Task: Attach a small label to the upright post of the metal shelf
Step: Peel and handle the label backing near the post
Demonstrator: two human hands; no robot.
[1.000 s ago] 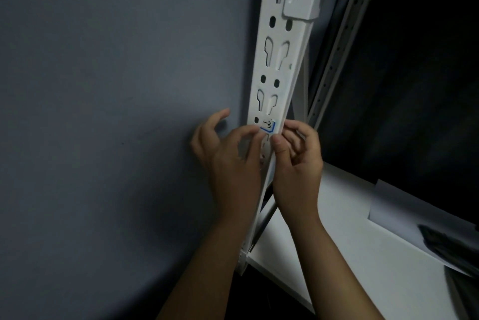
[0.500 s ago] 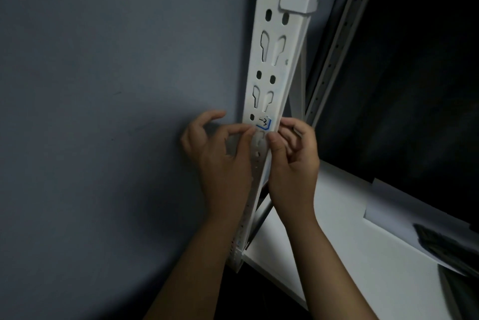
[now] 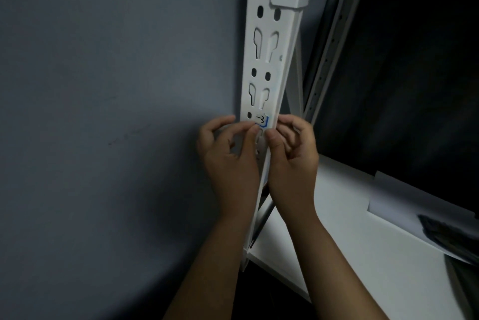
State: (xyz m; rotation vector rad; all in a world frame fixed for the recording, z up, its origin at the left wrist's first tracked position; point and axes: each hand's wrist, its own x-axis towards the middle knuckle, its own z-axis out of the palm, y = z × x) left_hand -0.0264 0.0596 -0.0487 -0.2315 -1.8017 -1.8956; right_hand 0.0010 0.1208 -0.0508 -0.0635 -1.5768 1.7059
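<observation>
Head view: I'm seeing the wall [image 3: 103,112] sitting behind the post [image 3: 267,60], a shelf [image 3: 337,236] carrying paper [image 3: 404,205]. Left hand [image 3: 230,161] and right hand [image 3: 293,156] are pinching the label [image 3: 261,120] against the post.

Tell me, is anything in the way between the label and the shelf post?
Nothing visible: the label already lies on the white post, just below the keyhole slots, with the left hand and right hand at its lower edge.
</observation>
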